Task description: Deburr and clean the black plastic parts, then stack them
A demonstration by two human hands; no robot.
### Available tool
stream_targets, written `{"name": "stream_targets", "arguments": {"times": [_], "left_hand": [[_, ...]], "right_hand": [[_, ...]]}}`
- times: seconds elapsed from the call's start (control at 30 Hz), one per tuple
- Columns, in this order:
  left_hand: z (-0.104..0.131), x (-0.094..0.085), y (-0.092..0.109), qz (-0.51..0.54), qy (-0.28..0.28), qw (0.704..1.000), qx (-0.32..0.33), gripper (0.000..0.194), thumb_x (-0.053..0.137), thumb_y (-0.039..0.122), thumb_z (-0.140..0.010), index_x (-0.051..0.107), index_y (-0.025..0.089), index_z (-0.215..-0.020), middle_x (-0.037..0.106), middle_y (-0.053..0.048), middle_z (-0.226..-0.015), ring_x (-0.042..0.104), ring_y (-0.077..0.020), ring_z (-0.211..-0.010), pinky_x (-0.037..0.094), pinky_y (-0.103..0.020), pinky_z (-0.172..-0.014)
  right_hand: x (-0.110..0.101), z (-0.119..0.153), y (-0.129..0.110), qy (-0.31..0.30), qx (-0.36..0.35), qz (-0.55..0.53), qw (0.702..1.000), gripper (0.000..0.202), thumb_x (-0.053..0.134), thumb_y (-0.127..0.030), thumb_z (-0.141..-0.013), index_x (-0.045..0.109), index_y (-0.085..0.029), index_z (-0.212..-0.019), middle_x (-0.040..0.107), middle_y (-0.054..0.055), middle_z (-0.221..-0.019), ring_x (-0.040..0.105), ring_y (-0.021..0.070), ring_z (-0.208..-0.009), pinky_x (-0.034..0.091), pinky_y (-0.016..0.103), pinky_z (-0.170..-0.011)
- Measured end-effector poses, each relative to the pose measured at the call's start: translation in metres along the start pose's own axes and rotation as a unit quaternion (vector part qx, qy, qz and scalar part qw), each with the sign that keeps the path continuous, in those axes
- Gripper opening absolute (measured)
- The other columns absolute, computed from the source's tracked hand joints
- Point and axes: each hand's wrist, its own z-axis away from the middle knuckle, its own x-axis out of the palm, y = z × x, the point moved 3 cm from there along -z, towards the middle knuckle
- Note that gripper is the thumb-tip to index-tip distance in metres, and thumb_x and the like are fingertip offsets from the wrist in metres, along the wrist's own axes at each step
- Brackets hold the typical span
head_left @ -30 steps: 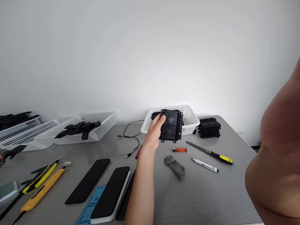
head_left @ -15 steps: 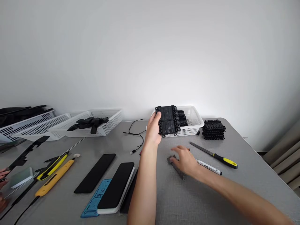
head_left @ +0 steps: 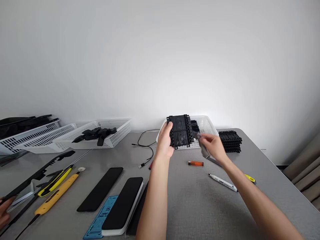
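Observation:
A flat black plastic panel (head_left: 180,130) with knobbly side edges is held upright by my left hand (head_left: 165,138), thumb on its front left edge. My right hand (head_left: 211,145) pinches a crumpled grey cloth (head_left: 204,149) close to the panel's right edge; whether the cloth touches the panel is hard to tell. Behind the panel stands a white basket (head_left: 208,125) with black parts inside. More black panels (head_left: 230,141) are stacked right of the basket. An orange lighter-like item (head_left: 195,163) lies below my right hand, and a white marker (head_left: 223,182) is beside it.
A file with a yellow-black handle (head_left: 250,179) lies partly under my right arm. Left of my arms are phones (head_left: 123,204), a blue card (head_left: 101,216), a cable (head_left: 152,151), a yellow tool (head_left: 57,193) and baskets (head_left: 120,133). Another person's hand (head_left: 4,211) holds a black strip at far left.
My right hand has picked the grey cloth up off the table and brought it up to the panel, uncovering the orange item. At far left, the black strip has moved rightward.

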Motion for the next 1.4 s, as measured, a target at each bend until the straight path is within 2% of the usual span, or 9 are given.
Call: {"name": "stream_targets", "arguments": {"times": [0.07, 0.17, 0.33, 0.43, 0.63, 0.93, 1.13, 1.27, 1.4], "left_hand": [[0.002, 0.004, -0.003, -0.011, -0.029, 1.000, -0.001, 0.029, 0.075, 0.042, -0.080, 0.073, 0.028, -0.106, 0.068, -0.001, -0.130, 0.059, -0.0250, -0.127, 0.053, -0.036, -0.099], [0.006, 0.010, -0.010, -0.015, -0.085, 0.995, -0.041, 0.044, 0.074, 0.047, -0.080, 0.069, 0.029, -0.120, 0.066, -0.003, -0.134, 0.058, -0.0246, -0.128, 0.050, -0.037, -0.103], [0.012, 0.020, -0.017, 0.006, -0.203, 0.974, -0.102, 0.057, 0.062, 0.059, -0.086, 0.059, 0.032, -0.136, 0.068, -0.006, -0.131, 0.064, -0.0245, -0.120, 0.047, -0.040, -0.107], [0.010, 0.021, -0.019, 0.008, -0.205, 0.973, -0.105, 0.057, 0.059, 0.061, -0.087, 0.058, 0.034, -0.137, 0.070, -0.004, -0.128, 0.066, -0.0242, -0.116, 0.050, -0.039, -0.103], [0.012, 0.021, -0.021, 0.009, -0.225, 0.968, -0.110, 0.056, 0.058, 0.060, -0.087, 0.059, 0.032, -0.136, 0.072, -0.005, -0.123, 0.068, -0.0244, -0.111, 0.053, -0.038, -0.098], [0.011, 0.022, -0.011, 0.040, -0.189, 0.980, -0.044, 0.054, 0.051, 0.057, -0.092, 0.056, 0.031, -0.138, 0.071, -0.005, -0.124, 0.069, -0.0221, -0.106, 0.054, -0.035, -0.094], [-0.001, 0.006, 0.003, 0.054, -0.128, 0.990, -0.015, 0.053, 0.049, 0.059, -0.091, 0.059, 0.029, -0.134, 0.071, -0.005, -0.123, 0.070, -0.0204, -0.102, 0.056, -0.031, -0.088], [0.003, 0.006, 0.001, 0.038, -0.168, 0.984, -0.054, 0.055, 0.052, 0.061, -0.089, 0.061, 0.029, -0.133, 0.071, -0.006, -0.122, 0.070, -0.0234, -0.104, 0.057, -0.035, -0.089], [0.011, 0.014, -0.010, 0.014, -0.236, 0.964, -0.119, 0.056, 0.058, 0.059, -0.087, 0.063, 0.027, -0.132, 0.072, -0.008, -0.120, 0.069, -0.0260, -0.107, 0.056, -0.038, -0.093]], "right_hand": [[-0.017, -0.010, -0.019, 0.081, -0.054, -0.105, 0.990, 0.040, 0.062, -0.043, -0.088, 0.075, -0.015, -0.114, 0.077, 0.009, -0.098, 0.071, 0.0208, -0.081, 0.056, 0.031, -0.068], [-0.016, -0.011, -0.038, 0.092, -0.109, -0.147, 0.979, 0.039, 0.066, -0.044, -0.087, 0.075, -0.019, -0.115, 0.075, 0.009, -0.113, 0.070, 0.0233, -0.099, 0.056, 0.036, -0.085], [-0.003, -0.001, -0.040, 0.104, -0.137, -0.096, 0.980, 0.039, 0.062, -0.040, -0.090, 0.073, -0.016, -0.118, 0.074, 0.011, -0.114, 0.070, 0.0229, -0.092, 0.056, 0.037, -0.079], [-0.007, -0.001, -0.040, 0.101, -0.150, -0.064, 0.981, 0.036, 0.059, -0.036, -0.092, 0.074, -0.015, -0.117, 0.075, 0.011, -0.109, 0.069, 0.0213, -0.086, 0.056, 0.034, -0.075], [-0.023, 0.003, -0.053, 0.228, -0.242, 0.104, 0.937, 0.037, 0.048, -0.025, -0.096, 0.070, -0.019, -0.125, 0.069, 0.008, -0.096, 0.061, 0.0168, -0.075, 0.054, 0.032, -0.072], [0.009, 0.019, -0.069, 0.057, -0.257, 0.356, 0.897, 0.049, 0.039, -0.012, -0.096, 0.053, -0.009, -0.143, 0.058, 0.013, -0.101, 0.060, 0.0214, -0.079, 0.054, 0.031, -0.067], [0.000, 0.034, -0.080, -0.093, -0.284, 0.345, 0.890, 0.044, 0.041, -0.007, -0.092, 0.065, -0.013, -0.128, 0.055, 0.006, -0.088, 0.052, 0.0132, -0.061, 0.050, 0.028, -0.061], [-0.027, 0.031, -0.080, 0.072, -0.286, 0.248, 0.923, 0.040, 0.043, -0.013, -0.096, 0.067, -0.018, -0.127, 0.057, 0.006, -0.091, 0.052, 0.0115, -0.064, 0.047, 0.025, -0.062], [-0.028, 0.024, -0.073, 0.194, -0.302, 0.225, 0.906, 0.042, 0.041, -0.017, -0.098, 0.064, -0.018, -0.132, 0.058, 0.009, -0.095, 0.054, 0.0143, -0.071, 0.048, 0.027, -0.064]]}}
